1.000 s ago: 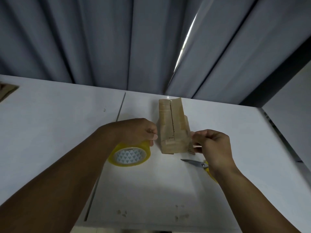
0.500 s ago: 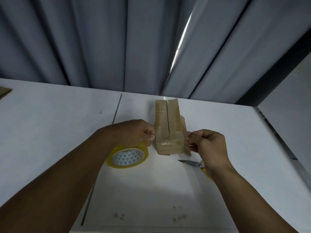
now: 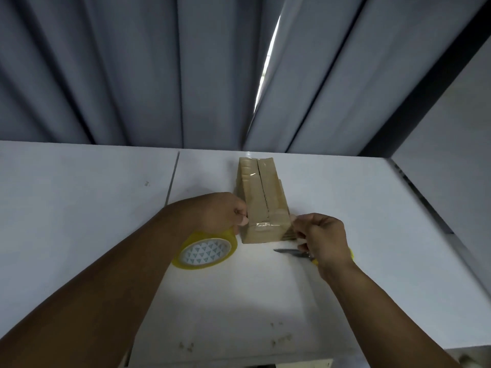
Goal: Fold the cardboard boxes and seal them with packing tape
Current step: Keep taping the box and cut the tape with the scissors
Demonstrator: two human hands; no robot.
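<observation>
Head view: grey curtain (image 3: 132, 75) hangs behind the far edge of the white tabletop (image 3: 79, 195), w/ a bright slit between two folds. Tabletop is split by a seam left of centre; its right edge runs along a dark gap beside a pale wall panel. Most room to move is left of the seam and toward the near edge. Cardboard box (image 3: 261, 197) stands right of the seam, mid-tabletop, top flaps meeting at a centre slit, a shiny tape strip (image 3: 265, 224) across its near top edge. Tape roll (image 3: 204, 252), yellow, sits tilted just left of the box's near corner. Left hand (image 3: 220, 211) grips the roll from above, fingers curled, fingertips touching the box's left edge. Right hand (image 3: 321, 235) pinches the strip's end at the near-right corner, thumb & forefinger closed. Scissors (image 3: 289, 252) lie in front of the box, handles hidden under the right hand
</observation>
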